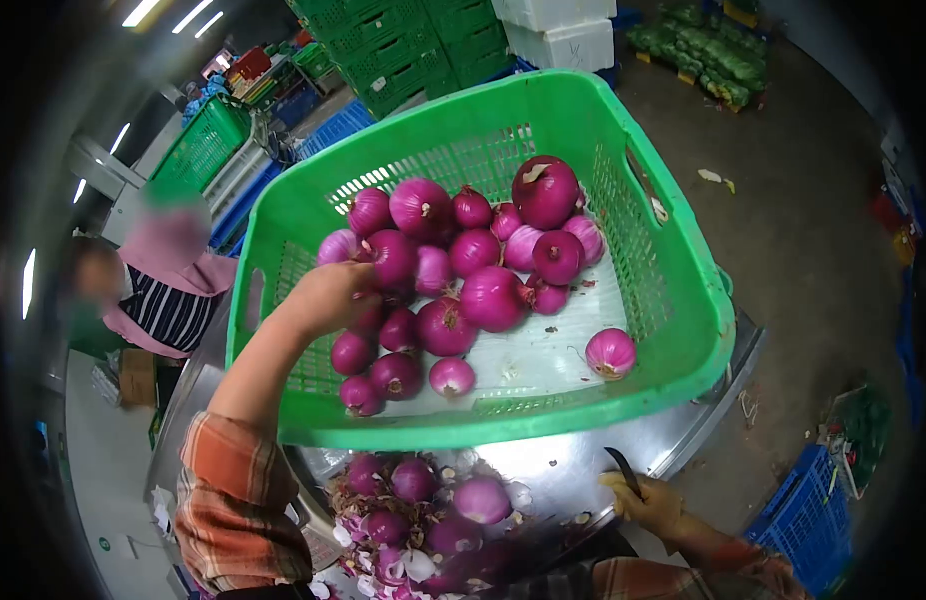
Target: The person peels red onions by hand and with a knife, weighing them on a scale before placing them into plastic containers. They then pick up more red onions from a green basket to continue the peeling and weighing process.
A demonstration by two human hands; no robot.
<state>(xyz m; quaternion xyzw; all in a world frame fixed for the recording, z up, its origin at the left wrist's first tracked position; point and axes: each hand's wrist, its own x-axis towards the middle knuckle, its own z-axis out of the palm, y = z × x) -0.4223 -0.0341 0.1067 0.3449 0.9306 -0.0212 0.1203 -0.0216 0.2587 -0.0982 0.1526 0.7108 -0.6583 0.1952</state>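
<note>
My left hand (328,298) reaches into the green basket (573,425) on its left side, its fingers curled at a red onion (391,258). Whether the fingers grip that onion is hard to see. Several peeled red onions lie in the basket, and one (611,353) sits apart at its right. Below the basket, my right hand (648,503) is closed on a small knife (623,468) with a dark curved blade. Onions (481,499) and loose skins (415,566) lie on the metal table (623,440) near my body.
Two people (173,275) are at the left. Stacked green crates (388,50) and white boxes (563,45) stand behind the basket. A blue crate (808,520) is at the lower right, and bagged green produce (703,55) lies on the floor at the back right.
</note>
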